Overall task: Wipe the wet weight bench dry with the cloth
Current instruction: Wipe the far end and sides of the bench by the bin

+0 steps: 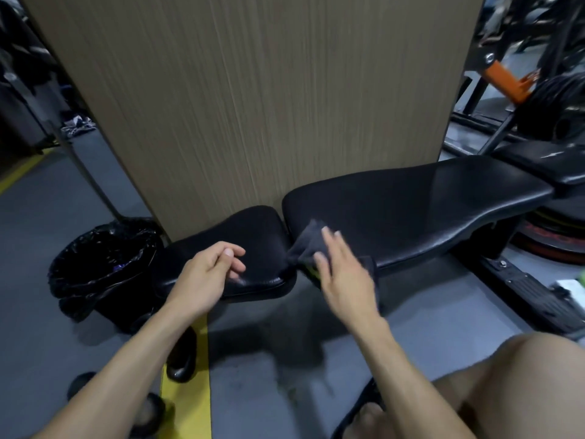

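A black padded weight bench stands before me, with a small seat pad (253,236) on the left and a long back pad (411,210) running off to the right. A dark grey cloth (305,240) lies over the near left end of the long pad, by the gap between the pads. My right hand (343,274) presses flat on the cloth with straight fingers. My left hand (207,275) hovers over the front of the seat pad, fingers loosely curled and holding nothing.
A wood-grain pillar (253,90) rises right behind the bench. A bin with a black liner (104,264) stands on the floor at the left. Weight plates (550,239) and an orange-framed machine (506,77) sit at the right. A yellow floor stripe (186,375) runs below.
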